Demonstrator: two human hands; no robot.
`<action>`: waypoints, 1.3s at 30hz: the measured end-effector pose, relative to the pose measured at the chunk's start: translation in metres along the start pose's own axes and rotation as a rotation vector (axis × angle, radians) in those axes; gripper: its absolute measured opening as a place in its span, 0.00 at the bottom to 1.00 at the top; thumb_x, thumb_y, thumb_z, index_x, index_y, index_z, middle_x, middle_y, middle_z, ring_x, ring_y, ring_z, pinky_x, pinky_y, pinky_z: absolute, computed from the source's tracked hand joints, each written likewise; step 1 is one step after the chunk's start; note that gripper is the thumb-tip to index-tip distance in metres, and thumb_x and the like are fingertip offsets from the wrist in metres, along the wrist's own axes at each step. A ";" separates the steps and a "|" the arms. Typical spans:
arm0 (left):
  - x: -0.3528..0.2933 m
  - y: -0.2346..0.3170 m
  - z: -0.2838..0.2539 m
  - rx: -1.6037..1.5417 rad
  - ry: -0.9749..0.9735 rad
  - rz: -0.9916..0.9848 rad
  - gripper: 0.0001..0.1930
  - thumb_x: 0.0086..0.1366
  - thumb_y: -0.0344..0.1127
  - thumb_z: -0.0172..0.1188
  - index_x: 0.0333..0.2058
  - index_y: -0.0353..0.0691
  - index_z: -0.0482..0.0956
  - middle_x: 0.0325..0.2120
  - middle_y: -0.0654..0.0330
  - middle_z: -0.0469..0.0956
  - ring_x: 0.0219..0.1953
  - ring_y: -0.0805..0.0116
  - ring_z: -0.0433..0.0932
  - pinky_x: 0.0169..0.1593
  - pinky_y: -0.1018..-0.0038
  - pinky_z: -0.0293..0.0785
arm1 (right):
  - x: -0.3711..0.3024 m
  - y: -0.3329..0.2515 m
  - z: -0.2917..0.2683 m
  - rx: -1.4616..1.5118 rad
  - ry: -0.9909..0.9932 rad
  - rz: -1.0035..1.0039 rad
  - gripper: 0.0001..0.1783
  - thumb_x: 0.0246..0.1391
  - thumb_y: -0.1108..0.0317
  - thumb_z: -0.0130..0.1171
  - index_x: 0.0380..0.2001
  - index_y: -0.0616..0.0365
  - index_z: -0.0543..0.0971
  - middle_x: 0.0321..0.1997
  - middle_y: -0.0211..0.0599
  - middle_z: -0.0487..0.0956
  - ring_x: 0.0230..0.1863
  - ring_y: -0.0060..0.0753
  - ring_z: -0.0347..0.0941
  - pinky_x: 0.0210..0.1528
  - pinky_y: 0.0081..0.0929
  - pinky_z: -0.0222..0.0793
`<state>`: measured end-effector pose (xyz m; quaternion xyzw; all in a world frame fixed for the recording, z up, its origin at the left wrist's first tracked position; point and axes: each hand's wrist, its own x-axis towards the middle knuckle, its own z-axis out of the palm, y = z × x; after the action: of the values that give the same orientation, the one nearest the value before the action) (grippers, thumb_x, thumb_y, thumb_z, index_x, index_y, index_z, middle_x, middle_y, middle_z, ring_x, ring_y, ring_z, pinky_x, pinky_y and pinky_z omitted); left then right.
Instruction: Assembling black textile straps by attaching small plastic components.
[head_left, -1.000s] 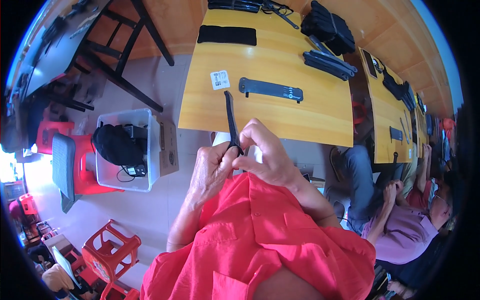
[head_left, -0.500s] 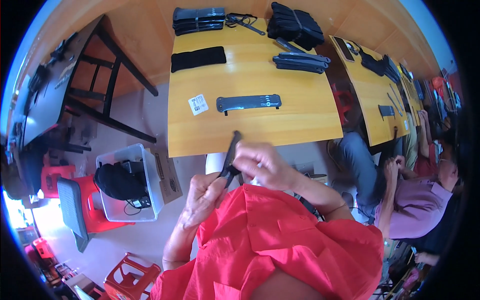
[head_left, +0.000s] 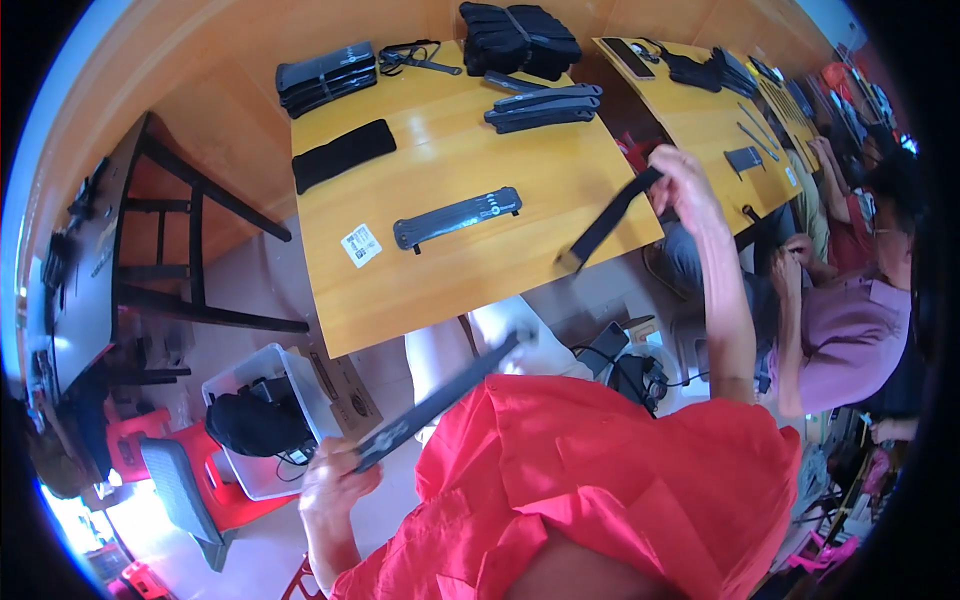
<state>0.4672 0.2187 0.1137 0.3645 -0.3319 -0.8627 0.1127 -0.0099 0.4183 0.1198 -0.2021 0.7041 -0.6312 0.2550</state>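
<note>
My left hand, low on the left, is closed round one end of a long dark grey strap. The strap slants up and right across my lap, its far end blurred. My right hand is raised over the table's right edge, its fingers closed on a black fabric strap that hangs down to the left. The two straps are apart. On the yellow table lies a flat dark grey strap-shaped piece with white print, and beside it a white printed card.
Farther back are a black cloth pouch, stacked dark bundles, a strapped black bundle and grey pieces. A plastic bin stands at lower left. A co-worker sits at the right-hand table.
My hands have moved far apart, right hand up and right, left hand down and left. Where they gripped dark pieces close together, each now holds a separate strap. The view has turned.
</note>
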 end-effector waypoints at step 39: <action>0.136 -0.020 0.124 0.663 -0.370 0.792 0.25 0.58 0.52 0.58 0.41 0.32 0.76 0.36 0.60 0.78 0.31 0.78 0.76 0.31 0.84 0.72 | -0.081 -0.017 0.129 -0.341 -0.673 -0.501 0.10 0.44 0.80 0.58 0.34 0.62 0.78 0.27 0.38 0.76 0.29 0.36 0.76 0.30 0.25 0.70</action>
<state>0.2838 0.2353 0.0888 0.0700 -0.7123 -0.6530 0.2478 0.1323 0.3638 0.1352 -0.5992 0.6054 -0.4475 0.2723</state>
